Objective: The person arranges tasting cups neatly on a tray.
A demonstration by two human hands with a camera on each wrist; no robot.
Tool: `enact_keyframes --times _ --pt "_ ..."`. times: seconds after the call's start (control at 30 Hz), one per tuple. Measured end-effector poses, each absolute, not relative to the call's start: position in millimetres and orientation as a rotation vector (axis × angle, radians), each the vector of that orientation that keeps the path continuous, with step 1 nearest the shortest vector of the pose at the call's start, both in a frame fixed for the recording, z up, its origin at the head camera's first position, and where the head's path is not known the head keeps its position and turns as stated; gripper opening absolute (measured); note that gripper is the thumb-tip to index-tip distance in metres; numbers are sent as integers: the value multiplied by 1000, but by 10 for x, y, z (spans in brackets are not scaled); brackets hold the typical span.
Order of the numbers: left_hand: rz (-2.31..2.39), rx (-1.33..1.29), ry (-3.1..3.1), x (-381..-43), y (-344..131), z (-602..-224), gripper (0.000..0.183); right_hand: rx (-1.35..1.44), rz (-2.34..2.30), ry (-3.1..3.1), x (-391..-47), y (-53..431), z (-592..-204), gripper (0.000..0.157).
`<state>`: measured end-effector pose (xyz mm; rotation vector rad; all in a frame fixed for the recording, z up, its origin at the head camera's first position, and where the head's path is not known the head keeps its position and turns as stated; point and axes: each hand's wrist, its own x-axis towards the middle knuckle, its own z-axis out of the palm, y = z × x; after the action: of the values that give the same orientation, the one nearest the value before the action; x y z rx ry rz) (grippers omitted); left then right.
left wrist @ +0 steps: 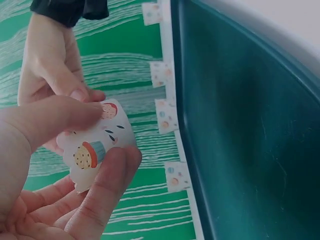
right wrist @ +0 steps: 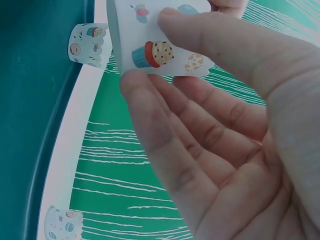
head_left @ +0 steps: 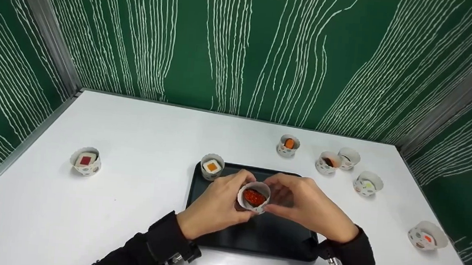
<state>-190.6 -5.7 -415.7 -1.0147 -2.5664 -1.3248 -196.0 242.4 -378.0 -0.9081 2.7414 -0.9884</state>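
Both hands hold a white paper baking cup (head_left: 263,190) printed with cupcakes, raised over a black tray (head_left: 269,238). Inside it sits a small piece topped with glossy red beads, like roe sushi (head_left: 253,197). My left hand (head_left: 218,203) pinches the cup's left side, thumb on the wall and a finger near its base in the left wrist view. From the other side my right hand (head_left: 310,202) grips it between thumb and index finger, as the right wrist view shows. Another paper cup (head_left: 205,173), holding a white block with an orange square, stands at the tray's far left corner.
A paper cup (head_left: 95,167) with a dark-red-topped white block stands far left on the white table (head_left: 141,217). Behind and right of the tray are several more cups, including one with an orange piece (head_left: 289,143) and one near the right edge (head_left: 436,236). Green patterned panels (head_left: 188,40) enclose the table.
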Motion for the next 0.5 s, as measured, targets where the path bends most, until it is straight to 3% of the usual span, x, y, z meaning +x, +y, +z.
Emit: enact_keyframes --times 0.5 --pt "-1237 -995 -2564 -1901 -66 -4154 51 -890 -1045 2683 -1973 2424 -3790 41"
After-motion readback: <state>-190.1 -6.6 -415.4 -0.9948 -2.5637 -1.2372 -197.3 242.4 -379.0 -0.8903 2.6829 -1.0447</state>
